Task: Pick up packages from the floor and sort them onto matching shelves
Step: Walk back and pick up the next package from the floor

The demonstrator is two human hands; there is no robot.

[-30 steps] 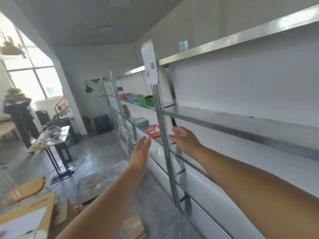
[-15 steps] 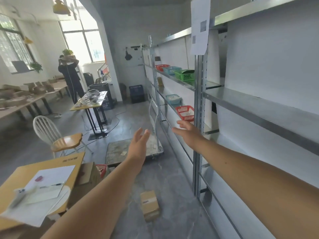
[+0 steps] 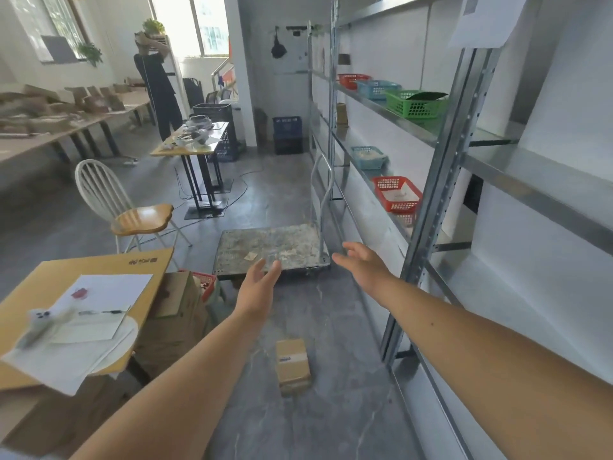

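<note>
1. left grip: a bare hand held out over the floor. Fingers straight and loosely spread, palm turned right. Holds nothing.
2. right grip: a bare hand held out just left of the shelving upright. Fingers straight and spread, palm turned left and down. Holds nothing. A clear gap separates the two grips.
3. cardboard package: a small brown box with tape and a white label on top, lying on the grey floor. It lies nearer than both grips, below the gap between the two forearms and well apart from either grip. Neither grip touches it.
4. metal shelving: runs along the right wall from near to far. A paper sheet hangs at the top of the near upright.
5. Baskets in the farther bay:
   - Upper shelf, far to near: upper red basket, upper blue basket, green basket.
   - Lower shelf: lower blue basket, and nearer, lower red basket.
6. platform trolley: a flat worn deck with an upright handle at its far right. It stands on the floor beyond the grips, beside the shelving.
7. bench: near left, yellow-brown top carrying white papers and a pen. Cardboard cartons stand just right of it.
8. white chair: wooden seat, at left, farther than the bench.
9. person: dark clothes, arms raised, far left by the windows.
</note>
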